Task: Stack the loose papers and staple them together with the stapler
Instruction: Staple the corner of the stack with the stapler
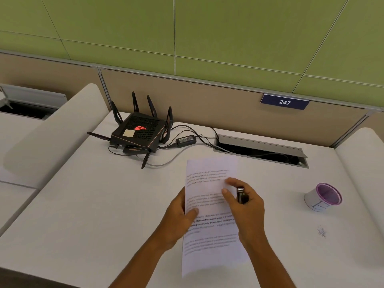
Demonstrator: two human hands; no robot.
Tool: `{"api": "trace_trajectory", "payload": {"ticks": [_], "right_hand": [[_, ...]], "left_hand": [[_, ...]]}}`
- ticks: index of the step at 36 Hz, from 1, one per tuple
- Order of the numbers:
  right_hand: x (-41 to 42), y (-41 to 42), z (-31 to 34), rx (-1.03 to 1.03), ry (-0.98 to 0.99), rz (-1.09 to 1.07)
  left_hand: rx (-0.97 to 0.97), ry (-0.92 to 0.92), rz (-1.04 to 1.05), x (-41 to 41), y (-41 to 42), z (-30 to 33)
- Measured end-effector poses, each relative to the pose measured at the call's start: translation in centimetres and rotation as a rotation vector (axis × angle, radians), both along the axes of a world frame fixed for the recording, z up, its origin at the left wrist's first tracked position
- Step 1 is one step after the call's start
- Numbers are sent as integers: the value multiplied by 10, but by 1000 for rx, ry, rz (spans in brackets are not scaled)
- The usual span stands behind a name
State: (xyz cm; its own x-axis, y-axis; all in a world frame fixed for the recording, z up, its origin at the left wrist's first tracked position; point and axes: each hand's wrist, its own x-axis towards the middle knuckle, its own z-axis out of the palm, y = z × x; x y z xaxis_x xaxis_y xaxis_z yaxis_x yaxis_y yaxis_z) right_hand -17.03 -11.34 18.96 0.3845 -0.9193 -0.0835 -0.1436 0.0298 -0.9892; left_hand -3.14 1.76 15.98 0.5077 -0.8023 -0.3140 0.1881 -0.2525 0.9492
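A stack of white printed papers (209, 183) is held up over the white desk (104, 204), its long side running away from me. My left hand (178, 219) grips the stack's left edge, thumb on top. My right hand (247, 206) holds a small black stapler (242, 195) at the stack's right edge, fingers curled around it and fingertips resting on the paper. The stapler's jaw is partly hidden by my fingers.
A black router (138, 129) with antennas, its power brick (185, 140) and cables sit at the back left. An open cable tray (261, 150) lies behind the papers. A white cup with a purple rim (324, 197) stands to the right. Ink marks (322, 231) dot the desk.
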Motion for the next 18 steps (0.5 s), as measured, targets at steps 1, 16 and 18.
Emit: {"api": "trace_trajectory", "payload": {"ticks": [1, 16, 18], "right_hand": [[-4, -5, -5, 0, 22, -29], [-15, -31, -56, 380, 51, -24], [-10, -35, -62, 412, 29, -47]], "left_hand": [[3, 6, 8, 4, 0, -1], [-28, 206, 103, 56, -22, -23], [-18, 211, 113, 63, -29, -31]]}}
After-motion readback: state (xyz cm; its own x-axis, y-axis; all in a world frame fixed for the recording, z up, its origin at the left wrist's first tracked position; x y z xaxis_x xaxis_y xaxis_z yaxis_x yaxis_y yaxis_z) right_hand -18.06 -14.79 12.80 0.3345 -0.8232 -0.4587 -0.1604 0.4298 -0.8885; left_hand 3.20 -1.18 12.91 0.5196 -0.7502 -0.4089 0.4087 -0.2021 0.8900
